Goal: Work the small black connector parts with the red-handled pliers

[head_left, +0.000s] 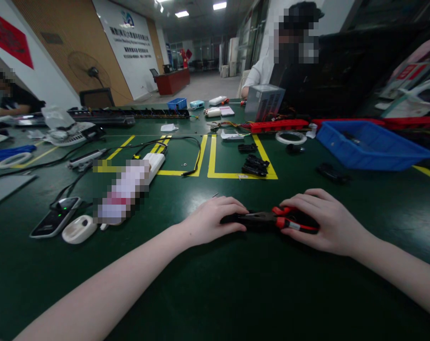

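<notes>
My right hand (328,221) is wrapped round the red and black handles of a pair of pliers (282,221), whose dark jaws point left. My left hand (215,219) is closed on a small black part (231,218) at the jaw tips; the fingers cover much of it, and its exact kind cannot be made out. Both hands are low over the green table (215,289). Beyond them, several similar-looking black parts (255,165) lie in a heap by a yellow tape corner.
A blue bin (371,147) stands at the right, with another black piece (332,173) before it. To the left lie a phone (124,194), a black device with a green light (58,218) and a white case (79,229). A metal box (264,102) and a person (260,73) are across the table.
</notes>
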Demonstrator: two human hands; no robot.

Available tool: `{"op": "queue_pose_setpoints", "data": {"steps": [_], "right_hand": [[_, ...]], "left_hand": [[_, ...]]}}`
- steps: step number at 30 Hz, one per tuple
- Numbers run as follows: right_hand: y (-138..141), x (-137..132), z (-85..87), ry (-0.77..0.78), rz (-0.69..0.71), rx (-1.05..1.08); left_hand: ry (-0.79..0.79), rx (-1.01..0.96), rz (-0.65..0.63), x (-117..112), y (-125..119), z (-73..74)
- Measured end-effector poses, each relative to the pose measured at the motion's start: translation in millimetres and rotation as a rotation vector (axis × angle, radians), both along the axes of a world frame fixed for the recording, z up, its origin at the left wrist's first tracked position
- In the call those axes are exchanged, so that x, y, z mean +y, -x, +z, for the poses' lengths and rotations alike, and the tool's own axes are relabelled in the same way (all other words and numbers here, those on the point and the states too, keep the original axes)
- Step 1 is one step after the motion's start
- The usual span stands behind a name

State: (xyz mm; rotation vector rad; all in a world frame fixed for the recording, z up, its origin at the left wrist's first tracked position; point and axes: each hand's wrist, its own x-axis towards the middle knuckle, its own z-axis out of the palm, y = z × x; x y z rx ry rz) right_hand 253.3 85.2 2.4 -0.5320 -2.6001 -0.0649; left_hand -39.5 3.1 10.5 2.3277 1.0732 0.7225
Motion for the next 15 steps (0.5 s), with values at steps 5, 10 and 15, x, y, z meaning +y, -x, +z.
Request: {"op": "queue_pose_setpoints", "data": {"steps": [5,10,15], "right_hand": [[-0.9,-3.0,0.9,-0.140,-0.015,0.015],[-3.0,-3.1,-1.8,-0.144,-0.012,0.020],[-1.7,-1.5,-0.9,-0.074,0.001,0.015]], "left_hand": [[0.008,-0.010,-0.025,0.9,1.4,1.2],[0.018,-0.017,-0.019,-0.4,1.5,0.9],[-0.001,0.009,-0.002,-0.9,1.5,-2.5]]}}
